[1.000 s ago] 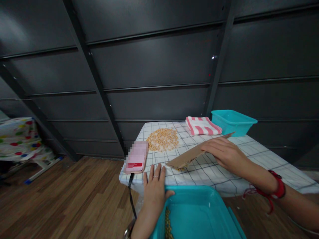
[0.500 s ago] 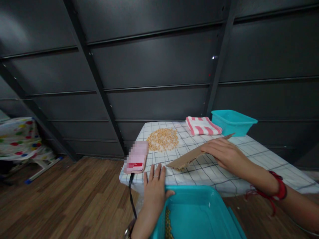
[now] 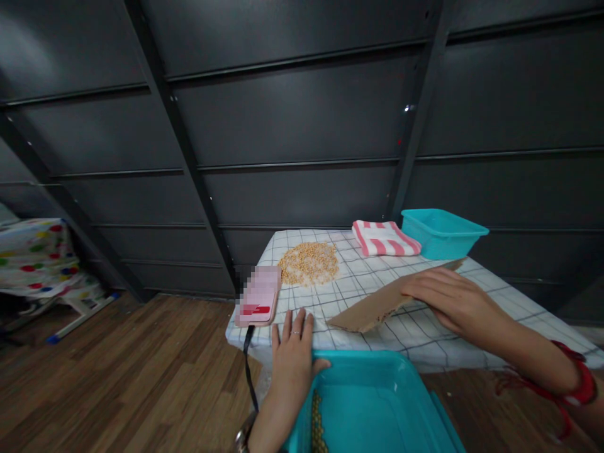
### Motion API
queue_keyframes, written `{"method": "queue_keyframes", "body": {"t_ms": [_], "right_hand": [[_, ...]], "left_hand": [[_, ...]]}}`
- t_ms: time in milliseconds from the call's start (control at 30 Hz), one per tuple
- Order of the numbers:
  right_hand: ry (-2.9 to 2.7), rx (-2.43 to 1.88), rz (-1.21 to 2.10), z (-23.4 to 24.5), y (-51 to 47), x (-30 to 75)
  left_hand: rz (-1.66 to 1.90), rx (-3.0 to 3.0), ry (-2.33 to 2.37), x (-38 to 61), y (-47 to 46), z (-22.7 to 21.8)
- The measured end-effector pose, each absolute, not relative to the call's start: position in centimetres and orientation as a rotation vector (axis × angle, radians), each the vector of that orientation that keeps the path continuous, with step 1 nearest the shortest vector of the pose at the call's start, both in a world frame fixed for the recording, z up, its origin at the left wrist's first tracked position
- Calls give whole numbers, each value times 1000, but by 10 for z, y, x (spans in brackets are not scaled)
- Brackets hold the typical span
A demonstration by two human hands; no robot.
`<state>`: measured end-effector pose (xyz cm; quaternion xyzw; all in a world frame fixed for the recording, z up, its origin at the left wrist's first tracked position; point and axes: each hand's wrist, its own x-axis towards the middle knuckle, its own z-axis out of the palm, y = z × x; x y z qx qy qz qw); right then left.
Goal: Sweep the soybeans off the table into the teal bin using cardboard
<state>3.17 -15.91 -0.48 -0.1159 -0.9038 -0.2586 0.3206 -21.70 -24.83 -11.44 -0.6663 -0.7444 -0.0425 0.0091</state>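
Observation:
My right hand [image 3: 448,294] grips a long, ragged-edged piece of cardboard [image 3: 370,309], slanting just above the checked tablecloth. My left hand [image 3: 292,355] lies with its fingers spread over the table's front edge, its thumb at the rim of a teal plastic basin [image 3: 372,356]. Small round greenish-yellow beans [image 3: 318,425] line the basin's left side; part of its inside is out of frame. Farther back, pale yellow grains [image 3: 309,263] mixed with white bits lie spread in a patch on the cloth, apart from the cardboard.
Left of the grains lies a pink phone [image 3: 259,296] with a black strap hanging off the table. At the back right are a folded pink-and-white towel [image 3: 384,239] and a second teal basin [image 3: 441,233]. A dark panelled wall [image 3: 302,113] stands behind the table.
My right hand has moved right and slightly toward me with the cardboard, whose near end has come away from my left fingers. My left hand and the grains have stayed put.

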Motion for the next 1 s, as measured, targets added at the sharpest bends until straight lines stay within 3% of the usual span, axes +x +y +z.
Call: {"method": "queue_keyframes", "body": {"t_ms": [500, 1000], "right_hand": [[-2392, -449, -786, -10, -153, 47], [-2502, -396, -469, -9, -185, 38]], "left_hand": [[-122, -2060, -2312, -217, -248, -116], [-148, -2068, -2273, -218, -250, -117]]}}
